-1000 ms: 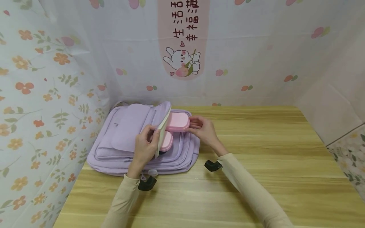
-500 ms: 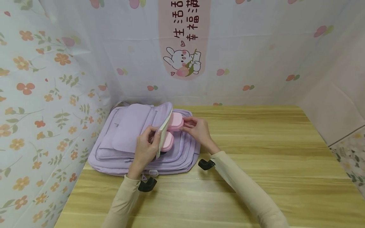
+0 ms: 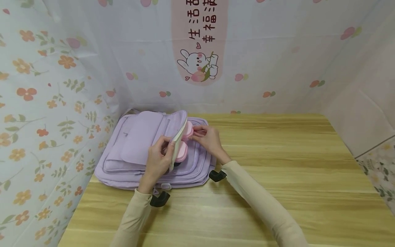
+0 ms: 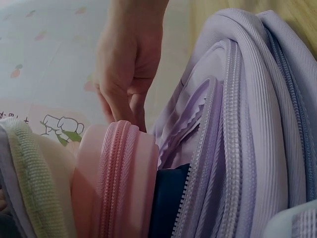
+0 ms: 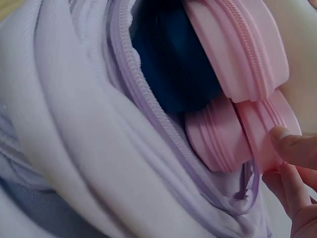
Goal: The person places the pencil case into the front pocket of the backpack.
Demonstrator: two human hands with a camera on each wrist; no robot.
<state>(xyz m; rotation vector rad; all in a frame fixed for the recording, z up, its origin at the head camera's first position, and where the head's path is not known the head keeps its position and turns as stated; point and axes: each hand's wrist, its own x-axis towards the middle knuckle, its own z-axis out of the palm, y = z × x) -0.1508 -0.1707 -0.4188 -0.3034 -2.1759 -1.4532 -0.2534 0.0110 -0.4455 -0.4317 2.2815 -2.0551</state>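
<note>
A flowered curtain (image 3: 46, 103) hangs along the left side, and beside it a lilac backpack (image 3: 135, 144) lies flat at the back left of the wooden table (image 3: 277, 192). The left hand (image 3: 157, 161) rests on the backpack, fingers curled round the edge of its front flap (image 3: 178, 137), holding the flap lifted so the main compartment gapes. In that opening sit two pink zipped cases (image 3: 182, 151), one beside the other, each mostly inside with only its rounded end showing. The right wrist view shows something dark blue (image 5: 168, 59) packed in the compartment against them, with the lilac zip (image 5: 148, 99) running along the mouth. The right hand (image 3: 208, 139) is just right of the opening, fingertips (image 5: 292, 146) pinching the end of the farther pink case (image 3: 189, 129). Behind, a white sheet with a rabbit picture (image 3: 199, 65) covers the wall.
</note>
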